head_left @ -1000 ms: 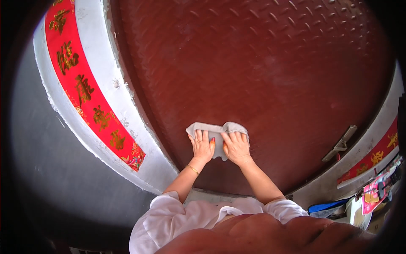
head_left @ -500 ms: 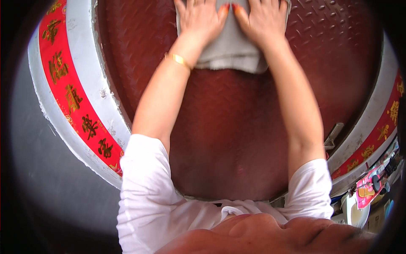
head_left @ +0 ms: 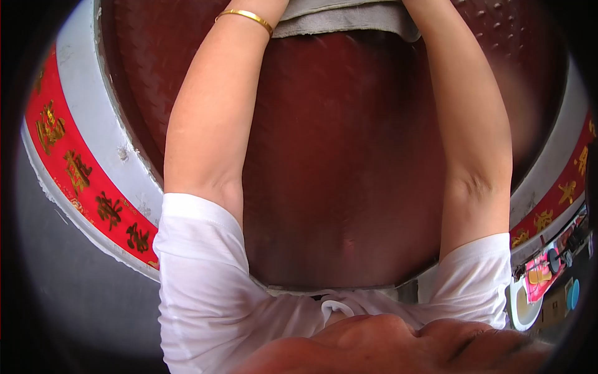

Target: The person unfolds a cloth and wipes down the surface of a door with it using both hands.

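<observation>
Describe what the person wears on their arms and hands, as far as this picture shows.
Both forearms are bare. Short white sleeves cover the upper arms: the left sleeve and the right sleeve. A thin gold bangle circles the left wrist. The right wrist and both hands lie beyond the top edge, so rings or gloves cannot be told.

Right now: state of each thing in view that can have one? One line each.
grey cloth: flat against the door, only its lower edge in frame
dark red door: shut, metal with a raised tread pattern
left hand: out of frame above the top edge
right hand: out of frame above the top edge
gold bangle: on the left wrist
red banners: stuck flat on the white frame
</observation>
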`<state>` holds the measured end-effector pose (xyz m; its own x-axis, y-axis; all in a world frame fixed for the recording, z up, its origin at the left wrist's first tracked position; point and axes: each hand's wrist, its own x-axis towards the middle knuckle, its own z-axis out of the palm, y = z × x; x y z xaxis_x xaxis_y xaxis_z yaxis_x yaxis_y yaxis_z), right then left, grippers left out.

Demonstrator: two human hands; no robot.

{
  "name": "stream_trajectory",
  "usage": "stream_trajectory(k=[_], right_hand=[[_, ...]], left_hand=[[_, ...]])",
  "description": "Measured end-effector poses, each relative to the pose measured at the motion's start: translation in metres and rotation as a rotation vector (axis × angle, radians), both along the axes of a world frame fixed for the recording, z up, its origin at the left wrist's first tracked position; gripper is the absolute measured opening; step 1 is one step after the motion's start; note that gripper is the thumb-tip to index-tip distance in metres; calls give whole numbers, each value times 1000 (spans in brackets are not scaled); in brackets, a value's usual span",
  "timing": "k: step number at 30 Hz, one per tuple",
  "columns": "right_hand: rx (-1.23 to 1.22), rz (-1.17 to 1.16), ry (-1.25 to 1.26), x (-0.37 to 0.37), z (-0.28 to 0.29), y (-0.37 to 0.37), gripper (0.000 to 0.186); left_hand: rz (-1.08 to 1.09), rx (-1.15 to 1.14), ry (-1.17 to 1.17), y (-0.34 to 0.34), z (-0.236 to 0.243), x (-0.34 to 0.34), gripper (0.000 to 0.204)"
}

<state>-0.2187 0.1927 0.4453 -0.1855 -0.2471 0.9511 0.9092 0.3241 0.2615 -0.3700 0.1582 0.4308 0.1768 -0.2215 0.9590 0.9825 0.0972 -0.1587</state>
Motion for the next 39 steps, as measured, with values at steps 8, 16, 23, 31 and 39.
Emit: stream_trajectory(k=[8,16,23,31,39], right_hand=[[50,30,-11,8,-98,-7,60],[-79,61,-67,30,-199,-11,59],[-384,99,-88,48,-326,-30,55],[-770,159,-30,85,-458,-54,60],[-572,138,212,113,-362,-19,62]], left_hand=[[-50,-129,85,-17,-81,9,62],[-57,-282,97,-11,-182,16,64],[-126,-670,66,-31,-313,30,52],[-296,-707,127,-32,-463,60,61],[-272,-790,52,-13,-333,112,60]])
